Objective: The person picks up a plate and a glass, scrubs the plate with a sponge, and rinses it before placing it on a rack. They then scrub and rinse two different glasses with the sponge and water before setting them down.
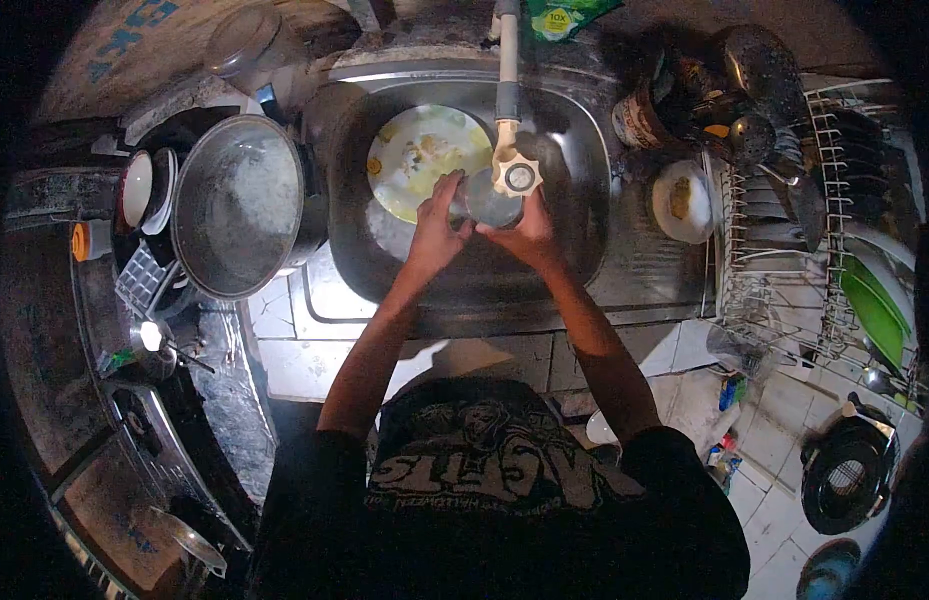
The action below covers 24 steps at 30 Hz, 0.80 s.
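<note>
Under the tap (519, 175), a clear glass (492, 205) is held between my two hands over the sink (574, 240). My left hand (442, 232) curls round its left side. On the other side, my right hand (529, 235) grips it, partly hidden by the tap's knob. The thumbs come close together at the near side of the glass. Behind my left hand, a pale plate (429, 150) with yellowish food residue lies in the sink.
Left of the sink stands a large metal pot (239, 205). To the right are a white bowl (682, 203), a container of utensils (644, 115) and a wire dish rack (834, 200) with a green plate (872, 305). A green packet (569, 15) lies behind the tap.
</note>
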Motion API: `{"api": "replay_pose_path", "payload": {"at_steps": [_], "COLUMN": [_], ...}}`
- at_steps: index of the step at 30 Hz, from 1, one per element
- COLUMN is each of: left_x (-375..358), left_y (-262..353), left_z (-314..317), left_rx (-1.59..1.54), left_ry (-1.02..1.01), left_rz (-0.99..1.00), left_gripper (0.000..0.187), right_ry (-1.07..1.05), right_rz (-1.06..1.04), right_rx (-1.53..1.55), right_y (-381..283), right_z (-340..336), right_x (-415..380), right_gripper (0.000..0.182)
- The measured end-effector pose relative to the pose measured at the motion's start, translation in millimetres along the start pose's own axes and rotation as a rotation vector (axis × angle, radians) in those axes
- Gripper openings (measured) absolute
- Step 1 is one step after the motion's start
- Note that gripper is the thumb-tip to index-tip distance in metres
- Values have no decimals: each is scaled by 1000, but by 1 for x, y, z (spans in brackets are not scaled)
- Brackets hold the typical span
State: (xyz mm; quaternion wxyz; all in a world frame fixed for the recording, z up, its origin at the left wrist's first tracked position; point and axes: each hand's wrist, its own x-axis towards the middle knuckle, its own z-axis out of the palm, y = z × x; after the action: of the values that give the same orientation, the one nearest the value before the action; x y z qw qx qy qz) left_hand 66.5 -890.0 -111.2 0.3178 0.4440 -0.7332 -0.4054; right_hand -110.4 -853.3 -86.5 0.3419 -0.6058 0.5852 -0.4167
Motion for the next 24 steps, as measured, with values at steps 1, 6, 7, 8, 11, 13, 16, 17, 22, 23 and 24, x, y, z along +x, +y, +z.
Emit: {"api": "replay_pose_path", "payload": {"at_steps": [1,6,7,8,11,13,16,17,22,23,24], "left_x": [-2,10,15,22,37,40,51,52,52,48,41], "left_y": [-1,-10,-11,-11,-16,-11,-44,-42,-36,-38,-39], "left_z": [-2,-1,4,9,27,38,76,78,74,72,71], "left_rx": [5,-59,-59,-106,-239,-460,-651,-732,-610,-328,-324], "left_ry": [2,99,99,79,9,-28,-149,-154,-217,-223,-220], "left_rz": [-2,-47,-45,-68,-117,-56,-325,-317,-124,86,82], "left_gripper": [80,78,78,74,63,47,43,42,49,54,54], "right_ry": [-31,-15,50,116,164,247,325,335,344,336,333], "right_rz": [81,-37,-93,-148,-95,-163,-196,-151,-154,-176,-177], "right_rx": [86,-301,-333,-367,-402,-395,-371,-354,-383,-373,-367], "right_y": [0,1,12,14,14,-3,-13,-13,-10,-13,-16], "right_z": [5,29,35,37,26,12,-2,-4,-12,-13,-14], "right_x": [1,7,7,8,8,9,5,5,1,1,0], "right_gripper": [86,81,79,76,74,74,74,74,78,81,81]}}
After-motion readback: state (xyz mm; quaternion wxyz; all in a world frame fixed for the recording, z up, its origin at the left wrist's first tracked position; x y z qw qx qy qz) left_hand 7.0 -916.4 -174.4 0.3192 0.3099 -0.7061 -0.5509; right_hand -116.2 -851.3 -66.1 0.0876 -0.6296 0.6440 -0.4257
